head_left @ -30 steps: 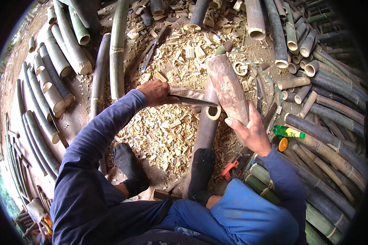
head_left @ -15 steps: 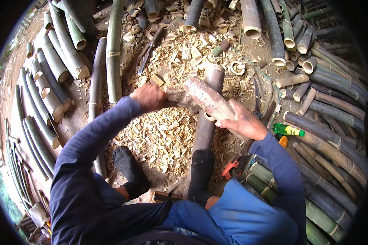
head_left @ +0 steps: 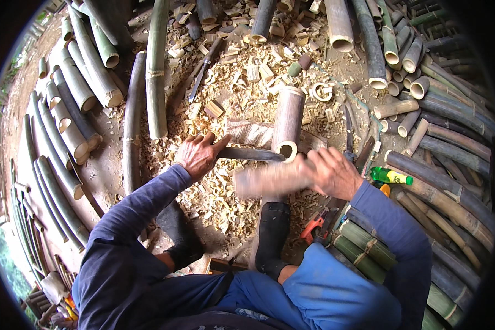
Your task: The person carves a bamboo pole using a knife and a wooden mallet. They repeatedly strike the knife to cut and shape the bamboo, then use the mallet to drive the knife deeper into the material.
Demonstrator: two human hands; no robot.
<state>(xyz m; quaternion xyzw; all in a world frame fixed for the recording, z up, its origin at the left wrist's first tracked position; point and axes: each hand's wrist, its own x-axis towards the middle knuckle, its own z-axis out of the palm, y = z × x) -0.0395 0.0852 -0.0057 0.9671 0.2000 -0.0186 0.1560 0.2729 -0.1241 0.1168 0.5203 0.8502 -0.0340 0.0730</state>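
My left hand (head_left: 198,157) is closed round the hidden handle of a large knife (head_left: 247,154). Its dark blade points right, and the tip meets the near rim of a short bamboo tube (head_left: 289,115). This tube lies across a rough wooden block (head_left: 250,133), its open end facing me. In my right hand (head_left: 335,173) is a thick wooden club (head_left: 258,182), blurred by motion and held crosswise just on the near side of the blade. The club partly covers the space below the tube's open end.
Wood chips (head_left: 220,203) cover the ground around the block. My socked feet (head_left: 272,234) stand near it. Bamboo poles (head_left: 157,82) lie left, ahead and right. Another knife (head_left: 203,71) lies ahead. A green bottle (head_left: 390,176) and an orange-handled tool (head_left: 313,226) sit right.
My left hand has come down toward me, and the knife blade now shows against the tube. The club has swung nearer to me, turning more level and uncovering the tube's open end.
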